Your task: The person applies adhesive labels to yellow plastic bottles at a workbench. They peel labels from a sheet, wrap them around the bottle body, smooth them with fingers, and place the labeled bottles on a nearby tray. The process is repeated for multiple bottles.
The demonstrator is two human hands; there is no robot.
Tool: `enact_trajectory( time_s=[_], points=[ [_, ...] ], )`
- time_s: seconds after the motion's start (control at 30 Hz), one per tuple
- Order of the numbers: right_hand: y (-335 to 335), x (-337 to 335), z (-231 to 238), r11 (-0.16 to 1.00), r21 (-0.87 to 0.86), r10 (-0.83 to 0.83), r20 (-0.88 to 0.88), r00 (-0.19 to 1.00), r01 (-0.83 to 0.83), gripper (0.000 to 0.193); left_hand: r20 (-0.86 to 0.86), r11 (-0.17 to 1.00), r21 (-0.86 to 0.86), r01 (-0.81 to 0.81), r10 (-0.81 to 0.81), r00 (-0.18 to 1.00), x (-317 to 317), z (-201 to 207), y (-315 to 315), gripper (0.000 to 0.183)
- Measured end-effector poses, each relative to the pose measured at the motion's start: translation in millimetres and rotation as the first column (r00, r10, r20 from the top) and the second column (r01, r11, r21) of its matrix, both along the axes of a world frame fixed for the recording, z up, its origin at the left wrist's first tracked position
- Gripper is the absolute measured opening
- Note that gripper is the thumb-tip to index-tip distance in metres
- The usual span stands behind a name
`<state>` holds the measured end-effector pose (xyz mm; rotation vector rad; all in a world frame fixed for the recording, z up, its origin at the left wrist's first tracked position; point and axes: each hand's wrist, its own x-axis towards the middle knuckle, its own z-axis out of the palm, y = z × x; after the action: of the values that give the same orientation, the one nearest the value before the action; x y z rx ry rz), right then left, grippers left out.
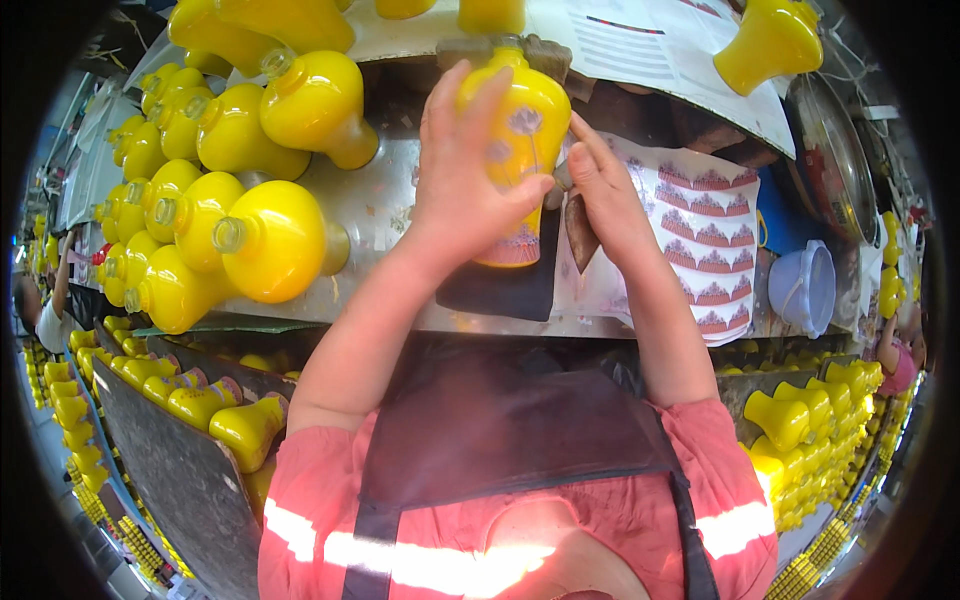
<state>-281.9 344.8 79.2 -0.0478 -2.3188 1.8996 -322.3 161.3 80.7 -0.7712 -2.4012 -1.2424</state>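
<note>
A yellow glass bottle [540, 100] with purple flower decals and a patterned pinkish band at its base lies neck-away in front of me, over a dark cloth [500, 290]. My left hand [460, 180] is at its left side, fingers stretched and spread, partly smeared by motion, with the thumb across the bottle's lower front. On the other side, my right hand [608, 195] has its fingers closed round a brown wedge-shaped scraper [579, 232], pointed end toward me. The fingertips of that hand reach the bottle's right edge; I cannot tell how firmly they touch.
Several yellow bottles [275, 240] crowd the left of the metal table [375, 190]. At right lie a decal sheet [708, 240] and a pale blue bucket [803, 288]. A bottle [770, 45] rests on printed paper [630, 50] far right. More bottles [245, 430] fill racks below.
</note>
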Motion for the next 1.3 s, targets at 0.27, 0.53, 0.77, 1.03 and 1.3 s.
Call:
enact_trajectory(
  time_s=[0.27, 0.53, 0.77, 1.03, 1.3],
  points=[
    [-7.5, -24.0, 37.7, 0.887, 0.442, -0.106, -0.084, 0.991, 0.132, 0.06, -0.029, 0.999, -0.027, -0.022, 0.022, 0.999, 0.1, 3.1, 3.2, 0.112],
    [6.6, -19.1, 71.6, 0.966, -0.256, -0.013, 0.005, 1.0, 0.014, 0.022, -0.035, 0.999, -0.028, -0.026, 0.025, 0.999, 1.3, 1.1, 1.5, 0.117],
    [-8.0, -19.8, 71.1, 0.708, 0.535, 0.075, -0.706, 0.704, 0.461, 0.022, 0.299, 0.922, 0.386, 0.014, -0.14, 0.944, 3.3, -4.7, -4.8, 0.1],
    [8.6, 31.6, 41.9, 0.607, 0.795, 0.649, -0.5, 0.574, 0.007, 0.021, 0.439, 0.542, 0.84, -0.037, -0.638, 0.632, 2.3, -6.5, -4.8, 0.08],
    [24.7, 44.7, 34.9, 0.99, 0.075, 0.129, -0.124, 0.984, -0.12, 0.028, 0.39, 0.424, 0.902, -0.078, -0.728, 0.564, 2.0, -7.6, -3.7, 0.057]
  ],
)
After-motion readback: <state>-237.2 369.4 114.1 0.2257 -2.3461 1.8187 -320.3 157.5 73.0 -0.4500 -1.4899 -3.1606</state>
